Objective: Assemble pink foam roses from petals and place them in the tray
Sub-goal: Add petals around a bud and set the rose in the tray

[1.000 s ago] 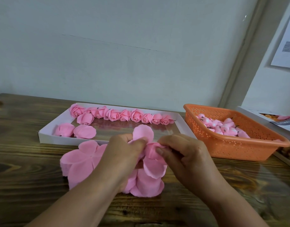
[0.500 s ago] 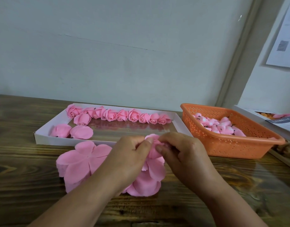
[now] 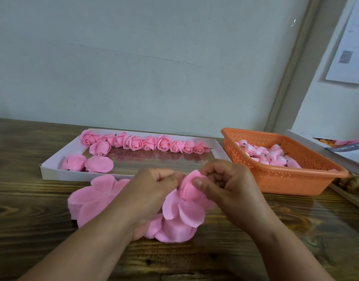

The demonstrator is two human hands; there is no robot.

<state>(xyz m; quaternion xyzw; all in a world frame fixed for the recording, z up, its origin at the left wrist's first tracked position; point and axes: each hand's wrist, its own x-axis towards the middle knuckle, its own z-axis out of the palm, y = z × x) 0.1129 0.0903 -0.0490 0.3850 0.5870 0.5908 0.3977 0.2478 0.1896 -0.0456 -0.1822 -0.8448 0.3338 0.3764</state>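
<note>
Rose point(image 3: 189, 186) half-made sits above the tabletop point(image 3: 296, 230), both hands, left point(image 3: 152, 191) and right point(image 3: 225, 183), pinching petals around its bud, so wrapping looks underway; next, I judge, close the loose petals point(image 3: 180, 209), then set it in the tray point(image 3: 53, 165)

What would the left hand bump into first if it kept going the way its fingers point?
Most likely the rose being assembled, which the left hand already pinches. Just past it sits the right hand. Depth is hard to judge.
</note>
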